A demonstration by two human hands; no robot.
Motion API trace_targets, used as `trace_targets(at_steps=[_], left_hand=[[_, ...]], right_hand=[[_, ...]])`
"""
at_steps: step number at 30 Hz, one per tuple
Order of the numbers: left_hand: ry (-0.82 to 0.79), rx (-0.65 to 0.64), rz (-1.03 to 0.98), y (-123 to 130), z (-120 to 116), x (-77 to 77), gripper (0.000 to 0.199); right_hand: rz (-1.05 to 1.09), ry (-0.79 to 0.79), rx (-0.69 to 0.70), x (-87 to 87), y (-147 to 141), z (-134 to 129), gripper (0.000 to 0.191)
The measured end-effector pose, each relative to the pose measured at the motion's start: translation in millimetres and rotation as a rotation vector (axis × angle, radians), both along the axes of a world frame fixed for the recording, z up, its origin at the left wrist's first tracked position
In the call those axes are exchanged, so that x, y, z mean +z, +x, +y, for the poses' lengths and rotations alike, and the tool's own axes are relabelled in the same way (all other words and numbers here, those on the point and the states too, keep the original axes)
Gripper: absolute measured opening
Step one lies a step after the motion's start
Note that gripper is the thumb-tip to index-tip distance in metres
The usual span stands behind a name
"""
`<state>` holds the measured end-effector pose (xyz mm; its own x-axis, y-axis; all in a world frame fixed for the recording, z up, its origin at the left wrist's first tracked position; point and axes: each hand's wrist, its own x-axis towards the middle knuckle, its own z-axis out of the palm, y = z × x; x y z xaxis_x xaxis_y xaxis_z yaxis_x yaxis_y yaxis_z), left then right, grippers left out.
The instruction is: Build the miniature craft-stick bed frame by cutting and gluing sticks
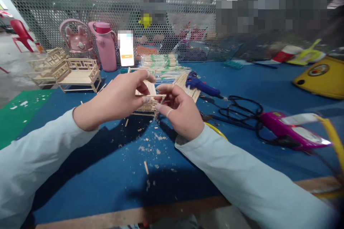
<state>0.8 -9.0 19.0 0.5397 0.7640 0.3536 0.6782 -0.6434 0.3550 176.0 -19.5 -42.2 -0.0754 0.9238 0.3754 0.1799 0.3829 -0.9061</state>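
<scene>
A small wooden-stick frame (146, 109) sits on the blue table (107, 171), partly hidden by the hands. The left hand (125, 91) and right hand (181, 109) are close together above it, fingers curled around a thin stick (153, 96). A blue glue gun (202, 85) lies beyond the right hand; a finished miniature bench (77, 73) stands to the left.

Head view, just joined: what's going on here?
A person has the left hand and right hand close together at a small structure of thin wooden sticks. The fingers partly hide it, so each hand's exact grip is unclear. A similar small bench stands to the left. The blue glue gun lies to the right, with neither hand on it.
</scene>
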Motion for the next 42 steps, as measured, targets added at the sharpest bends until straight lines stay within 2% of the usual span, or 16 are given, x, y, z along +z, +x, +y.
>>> trace_targets(at_steps=[9, 14, 18, 23, 24, 26, 28, 30, 32, 35, 38, 40, 42], left_hand=[[0.032, -0.043, 0.046, -3, -2, 3.4, 0.04], [0.046, -0.041, 0.08, -2, -2, 2.8, 0.04], [0.025, -0.038, 0.064, -4, -4, 9.6, 0.04], [0.029, -0.076, -0.209, -16, -7, 26.3, 0.038], [0.029, -0.112, -0.303, -19, -7, 27.4, 0.036], [0.129, -0.181, -0.577, -22, -6, 25.1, 0.029], [0.321, -0.18, -0.855, -26, -6, 16.9, 0.021], [0.446, -0.111, -1.018, -32, -9, 3.8, 0.009], [0.398, 0.068, -1.029, -40, -12, -13.3, 0.016], [0.29, 0.309, -0.927, -51, -16, -43.2, 0.036], [0.031, 0.398, -0.833, -57, -11, -70.1, 0.042], [0.011, 0.441, -0.705, -58, -6, -81.5, 0.037], [0.002, 0.434, -0.624, -58, -2, -86.6, 0.027]], right_hand=[[-0.003, -0.001, 0.02, 0.4, 0, 0, 0.045], [-0.006, 0.001, 0.014, 0.4, -3, -1, 0.041], [0.003, 0.019, -0.009, 0.7, -3, -1, 0.047], [0.034, 0.098, -0.026, 0.0, 4, 0, 0.057], [0.055, 0.12, -0.037, 0.4, 6, 0, 0.058], [0.111, 0.171, -0.058, 3.2, 9, 1, 0.057], [0.178, 0.25, -0.111, 9.5, 11, 1, 0.051], [0.234, 0.364, -0.207, 18.2, 13, 1, 0.037], [0.224, 0.476, -0.304, 26.3, 16, -1, 0.023], [0.083, 0.547, -0.337, 30.9, 20, -5, 0.042], [-0.101, 0.507, -0.17, 25.7, 19, -10, 0.046], [-0.213, 0.474, -0.003, 20.5, 16, -14, 0.046], [-0.347, 0.438, 0.173, 16.4, 11, -17, 0.04]])
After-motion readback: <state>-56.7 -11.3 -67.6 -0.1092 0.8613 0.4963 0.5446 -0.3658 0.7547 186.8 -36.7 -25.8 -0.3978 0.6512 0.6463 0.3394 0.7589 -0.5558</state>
